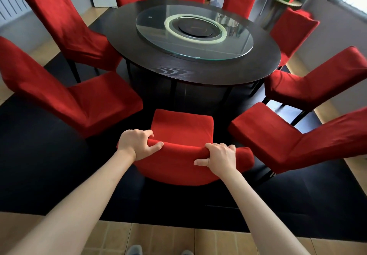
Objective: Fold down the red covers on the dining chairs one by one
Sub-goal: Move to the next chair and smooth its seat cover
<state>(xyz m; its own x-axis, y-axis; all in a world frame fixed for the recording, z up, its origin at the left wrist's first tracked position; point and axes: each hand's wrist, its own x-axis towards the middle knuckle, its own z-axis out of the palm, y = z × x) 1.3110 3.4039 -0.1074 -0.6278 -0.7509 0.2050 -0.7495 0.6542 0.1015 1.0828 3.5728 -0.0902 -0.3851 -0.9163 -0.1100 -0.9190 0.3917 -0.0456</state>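
Observation:
Directly in front of me stands a dining chair in a red cover (178, 167), its back toward me and its seat (182, 125) toward the table. My left hand (137, 143) grips the top edge of the backrest cover at its left end, thumb on the near side. My right hand (218, 155) grips the same top edge near its right end. The cover bulges into a roll between and beside my hands.
A round dark table (198, 72) with a glass turntable (194, 34) stands beyond the chair. Several more red-covered chairs ring it, the closest at left (65, 94) and right (294, 141). A black rug (59, 175) lies underfoot, tan floor tiles nearest me.

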